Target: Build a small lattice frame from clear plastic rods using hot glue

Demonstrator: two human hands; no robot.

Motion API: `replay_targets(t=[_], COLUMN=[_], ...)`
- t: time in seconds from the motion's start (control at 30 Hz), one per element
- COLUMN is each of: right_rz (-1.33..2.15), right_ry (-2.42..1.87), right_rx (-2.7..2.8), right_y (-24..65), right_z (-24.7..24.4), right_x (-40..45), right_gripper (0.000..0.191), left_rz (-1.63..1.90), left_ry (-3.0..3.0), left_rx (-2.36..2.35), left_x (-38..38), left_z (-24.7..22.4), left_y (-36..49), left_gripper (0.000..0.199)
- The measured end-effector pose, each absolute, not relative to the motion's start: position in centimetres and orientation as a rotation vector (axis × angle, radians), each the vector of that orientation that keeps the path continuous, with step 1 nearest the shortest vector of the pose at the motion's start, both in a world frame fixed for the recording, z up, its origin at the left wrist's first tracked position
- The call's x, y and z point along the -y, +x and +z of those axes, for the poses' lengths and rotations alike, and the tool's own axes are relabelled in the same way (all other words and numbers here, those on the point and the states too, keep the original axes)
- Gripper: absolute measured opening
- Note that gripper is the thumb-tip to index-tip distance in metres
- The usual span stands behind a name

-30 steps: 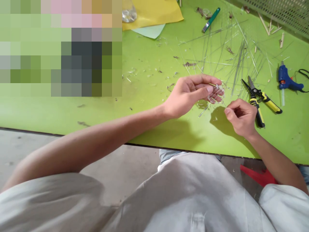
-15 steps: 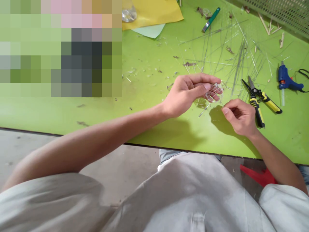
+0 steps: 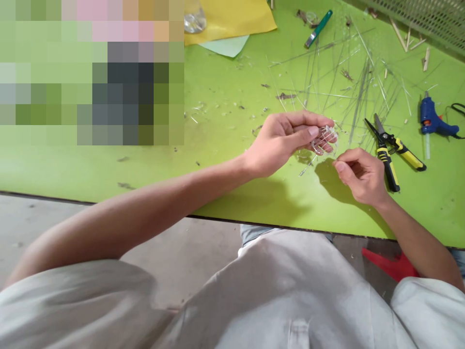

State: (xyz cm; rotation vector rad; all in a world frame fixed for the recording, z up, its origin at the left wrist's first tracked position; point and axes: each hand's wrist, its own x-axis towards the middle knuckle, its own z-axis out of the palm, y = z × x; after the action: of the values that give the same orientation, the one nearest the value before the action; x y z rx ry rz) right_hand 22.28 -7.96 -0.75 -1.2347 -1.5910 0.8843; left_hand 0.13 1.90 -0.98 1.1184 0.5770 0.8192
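Within left hand (image 3: 278, 143), half-hidden wirework (image 3: 328, 131)

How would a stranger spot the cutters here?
On the green table, find the person's right hand. Just right of it lie the cutters, blades apart. Two black-and-yellow handles distinguish them from the blue glue gun farther right.

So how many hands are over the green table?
2. The left hand holds a small wire piece; the right hand is left of the yellow-and-black cutters. More may hide in the pixelated part.
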Motion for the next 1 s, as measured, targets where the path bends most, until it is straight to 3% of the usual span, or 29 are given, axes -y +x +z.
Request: replay_targets(t=[0.23,0.5,0.73,1.0], right_rz=[0.922,0.835,0.810,0.736], right_ry=[-1.276,-1.347,-1.312,-1.381], right_rx=[1.445,1.323,1.291,1.303], right_y=[21.5,21.0,20.6,20.8], right_z=[-0.6,-0.7,-0.6,-0.8], right_x=[7.5,7.3,7.4,7.7], right_gripper=[0.043,0.046,0.035,0.031], left_rz=[0.816,0.828,0.836,0.804], left_ry=[1.168,1.247,1.242,1.270], left_rx=[-0.580,-0.634,-0.649,-0.645], left_x=[-1.6,-1.7,-1.6,-1.6], left_z=[-0.9,-0.8,-1.0,-0.9], left_y=[0.1,0.2,0.4,0.4], left_gripper=[0.038,0.055,0.047,0.059])
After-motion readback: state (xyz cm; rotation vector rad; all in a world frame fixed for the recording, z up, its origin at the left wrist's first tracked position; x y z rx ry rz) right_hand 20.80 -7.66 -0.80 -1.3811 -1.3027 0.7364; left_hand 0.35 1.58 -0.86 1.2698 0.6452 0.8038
